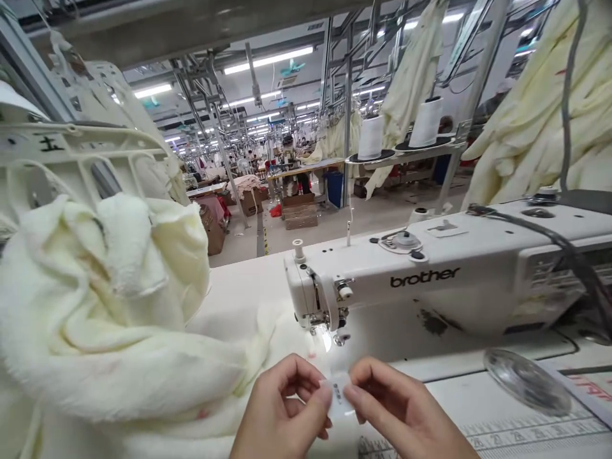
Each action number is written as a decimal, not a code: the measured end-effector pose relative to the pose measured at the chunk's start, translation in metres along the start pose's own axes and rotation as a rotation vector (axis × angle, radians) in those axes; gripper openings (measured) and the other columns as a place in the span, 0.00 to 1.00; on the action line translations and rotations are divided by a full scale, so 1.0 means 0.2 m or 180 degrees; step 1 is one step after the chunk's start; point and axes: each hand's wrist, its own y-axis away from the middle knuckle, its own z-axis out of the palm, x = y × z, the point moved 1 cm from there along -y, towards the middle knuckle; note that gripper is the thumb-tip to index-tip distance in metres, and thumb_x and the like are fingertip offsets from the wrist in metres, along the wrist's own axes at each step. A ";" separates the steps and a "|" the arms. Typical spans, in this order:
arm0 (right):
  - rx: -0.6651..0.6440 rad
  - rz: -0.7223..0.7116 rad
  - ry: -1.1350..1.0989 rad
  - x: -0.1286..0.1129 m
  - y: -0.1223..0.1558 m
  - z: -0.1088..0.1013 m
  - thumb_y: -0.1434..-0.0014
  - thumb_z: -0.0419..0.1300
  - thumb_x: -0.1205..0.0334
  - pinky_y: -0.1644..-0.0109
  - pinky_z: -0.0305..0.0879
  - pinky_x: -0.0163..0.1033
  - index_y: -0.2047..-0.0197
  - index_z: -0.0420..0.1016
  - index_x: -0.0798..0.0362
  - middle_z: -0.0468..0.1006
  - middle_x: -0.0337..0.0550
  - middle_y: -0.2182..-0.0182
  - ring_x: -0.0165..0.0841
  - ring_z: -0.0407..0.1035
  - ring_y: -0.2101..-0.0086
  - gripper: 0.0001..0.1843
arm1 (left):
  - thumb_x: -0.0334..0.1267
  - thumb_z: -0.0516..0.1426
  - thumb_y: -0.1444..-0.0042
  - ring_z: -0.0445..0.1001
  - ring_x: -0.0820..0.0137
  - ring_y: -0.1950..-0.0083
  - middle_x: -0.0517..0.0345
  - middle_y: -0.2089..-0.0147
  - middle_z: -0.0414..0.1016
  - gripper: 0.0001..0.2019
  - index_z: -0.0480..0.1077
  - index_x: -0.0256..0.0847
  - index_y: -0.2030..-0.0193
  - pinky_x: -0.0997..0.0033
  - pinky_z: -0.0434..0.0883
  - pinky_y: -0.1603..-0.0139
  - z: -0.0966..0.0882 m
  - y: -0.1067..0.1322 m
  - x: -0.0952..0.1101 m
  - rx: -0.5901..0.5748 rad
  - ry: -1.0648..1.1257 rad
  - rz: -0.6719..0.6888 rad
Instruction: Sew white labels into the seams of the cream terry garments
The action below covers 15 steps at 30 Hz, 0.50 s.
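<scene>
Between both hands is a small white label point(339, 390) with dark print, in front of the sewing machine point(368, 299) marked "brother". My left hand point(289, 408) pinches the label's left edge between thumb and forefinger. At its right edge, the thumb and forefinger of my right hand point(399, 405) are closed on it too. Cream fluffy fabric point(143, 357) is heaped at the left and reaches toward the lit needle area, just beyond my fingers. Part of the label is hidden behind my fingertips.
A clear round dish point(526, 382) lies on the right of the table, beside a printed ruler strip point(521, 440). Two white thread cones point(425, 124) stand on a rack behind the machine. Cream garments point(549, 108) hang at the right, and a pale plastic hanger frame point(86, 150) is at the left.
</scene>
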 end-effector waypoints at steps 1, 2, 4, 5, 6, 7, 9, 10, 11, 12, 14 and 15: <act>0.0036 0.0032 0.0005 0.01 -0.01 0.01 0.42 0.57 0.41 0.67 0.55 0.32 0.72 0.66 0.52 0.60 0.35 0.77 0.28 0.57 0.72 0.21 | 0.55 0.65 0.57 0.68 0.75 0.75 0.61 0.76 0.65 0.23 0.67 0.34 0.70 0.77 0.70 0.74 -0.01 0.00 0.00 -0.0017 0.0032 -0.0004; 0.0034 0.0049 -0.0006 0.01 -0.01 0.02 0.42 0.57 0.41 0.68 0.55 0.32 0.72 0.66 0.52 0.60 0.34 0.77 0.28 0.57 0.73 0.21 | 0.55 0.65 0.56 0.68 0.75 0.75 0.61 0.76 0.65 0.23 0.68 0.34 0.70 0.77 0.70 0.74 -0.02 0.00 -0.01 -0.0035 0.0061 -0.0015; -0.0073 0.0046 0.0002 0.04 -0.01 0.02 0.42 0.56 0.42 0.68 0.54 0.32 0.71 0.65 0.52 0.60 0.34 0.76 0.28 0.56 0.73 0.21 | 0.55 0.65 0.56 0.68 0.75 0.74 0.60 0.76 0.66 0.24 0.68 0.33 0.69 0.77 0.70 0.73 -0.02 0.00 -0.03 -0.0082 0.0098 -0.0075; -0.0140 0.0039 0.0027 0.05 -0.02 0.03 0.41 0.56 0.42 0.68 0.54 0.32 0.71 0.65 0.52 0.59 0.34 0.76 0.28 0.56 0.72 0.21 | 0.55 0.65 0.56 0.68 0.76 0.74 0.60 0.76 0.67 0.23 0.68 0.33 0.69 0.77 0.70 0.73 -0.03 0.00 -0.04 -0.0110 0.0099 -0.0118; -0.0198 0.0036 0.0059 0.06 -0.02 0.03 0.41 0.55 0.42 0.68 0.54 0.32 0.71 0.65 0.52 0.59 0.34 0.76 0.28 0.56 0.72 0.21 | 0.55 0.65 0.55 0.67 0.76 0.75 0.59 0.77 0.67 0.23 0.68 0.33 0.69 0.77 0.70 0.73 -0.02 -0.01 -0.05 -0.0142 0.0086 -0.0155; -0.0215 0.0043 0.0090 0.07 -0.01 0.03 0.40 0.55 0.42 0.68 0.55 0.32 0.71 0.65 0.52 0.59 0.35 0.75 0.28 0.56 0.72 0.21 | 0.54 0.64 0.55 0.67 0.76 0.75 0.59 0.77 0.67 0.23 0.68 0.34 0.70 0.76 0.70 0.72 -0.02 -0.01 -0.06 -0.0175 0.0061 -0.0185; -0.0113 0.0092 0.0127 0.09 0.00 0.03 0.40 0.55 0.42 0.68 0.55 0.32 0.71 0.65 0.52 0.60 0.35 0.75 0.29 0.57 0.72 0.21 | 0.54 0.64 0.53 0.67 0.76 0.76 0.59 0.77 0.68 0.22 0.67 0.34 0.70 0.76 0.70 0.72 -0.02 -0.02 -0.08 -0.0253 -0.0021 -0.0225; -0.0052 0.0106 0.0163 0.10 0.01 0.02 0.41 0.55 0.42 0.68 0.56 0.32 0.71 0.66 0.52 0.60 0.35 0.75 0.29 0.57 0.72 0.21 | 0.53 0.63 0.52 0.67 0.75 0.75 0.58 0.76 0.68 0.21 0.67 0.34 0.69 0.76 0.70 0.72 -0.02 -0.02 -0.09 -0.0295 -0.0074 -0.0248; 0.0016 0.0103 0.0227 0.11 0.02 0.02 0.40 0.54 0.42 0.68 0.56 0.32 0.72 0.66 0.52 0.60 0.36 0.76 0.29 0.57 0.72 0.21 | 0.53 0.62 0.51 0.68 0.75 0.75 0.58 0.76 0.68 0.20 0.67 0.35 0.69 0.76 0.70 0.72 -0.03 -0.02 -0.09 -0.0332 -0.0159 -0.0271; 0.0057 0.0072 0.0341 0.12 0.03 0.00 0.40 0.53 0.42 0.68 0.57 0.32 0.71 0.66 0.51 0.62 0.36 0.75 0.29 0.58 0.72 0.21 | 0.52 0.60 0.49 0.68 0.74 0.74 0.57 0.75 0.68 0.18 0.67 0.35 0.69 0.75 0.70 0.72 -0.04 -0.02 -0.09 -0.0365 -0.0347 -0.0240; 0.0086 -0.0129 0.0760 0.16 0.06 -0.03 0.36 0.51 0.45 0.68 0.60 0.31 0.67 0.68 0.50 0.66 0.37 0.73 0.29 0.62 0.72 0.18 | 0.48 0.56 0.45 0.70 0.71 0.71 0.56 0.73 0.69 0.14 0.67 0.37 0.69 0.74 0.70 0.70 -0.09 -0.02 -0.06 -0.0309 -0.1117 0.0111; 0.0143 -0.0330 0.1062 0.18 0.07 -0.04 0.35 0.50 0.48 0.67 0.62 0.30 0.63 0.69 0.49 0.69 0.37 0.71 0.29 0.65 0.71 0.15 | 0.46 0.54 0.43 0.71 0.70 0.70 0.56 0.72 0.70 0.12 0.67 0.38 0.68 0.73 0.69 0.69 -0.12 -0.02 -0.05 -0.0194 -0.1623 0.0387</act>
